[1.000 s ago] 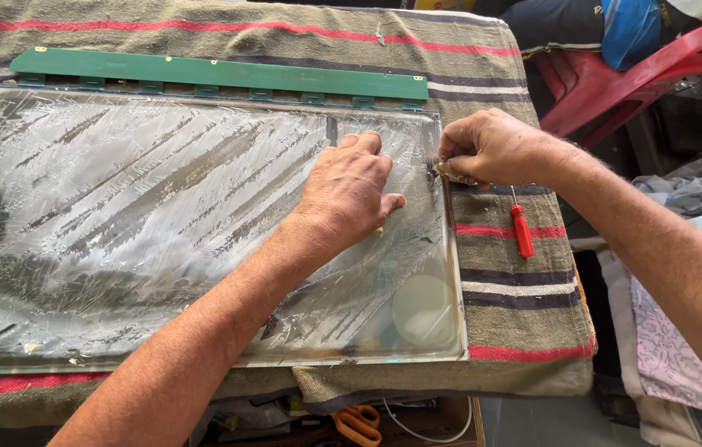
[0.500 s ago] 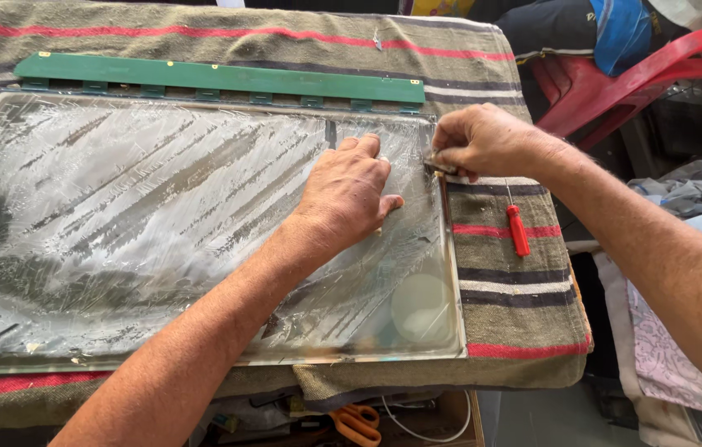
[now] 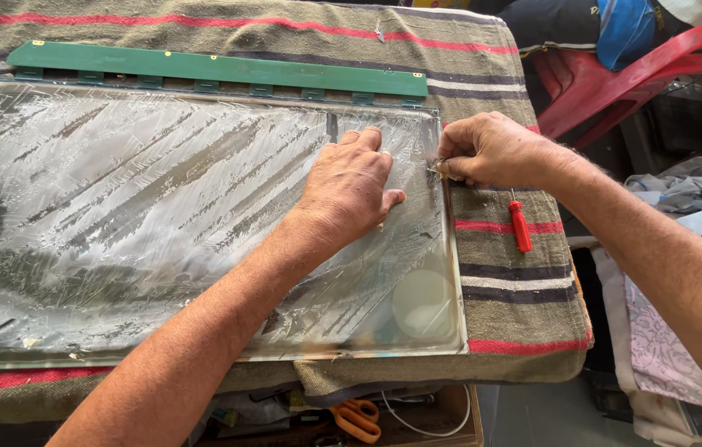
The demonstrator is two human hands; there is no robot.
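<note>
A large flat glass panel [image 3: 119, 207] with a smeared, streaky surface lies on a striped blanket. My left hand [image 3: 351, 186] rests palm down on its right part, fingers spread and pressing the glass. At the panel's right edge my right hand [image 3: 487, 149] is closed, pinching a small thin thing at the rim; what it grips is too small to make out. A green circuit strip [image 3: 210, 68] runs along the panel's far edge.
A small red-handled screwdriver [image 3: 521, 225] lies on the striped blanket [image 3: 516, 290] right of the panel. Orange-handled scissors [image 3: 357, 416] sit in a box below the table edge. A red plastic chair [image 3: 632, 74] and cloths stand to the right.
My right hand has shifted slightly along the panel's right edge, still pinching there. My left hand stays pressed on the glass.
</note>
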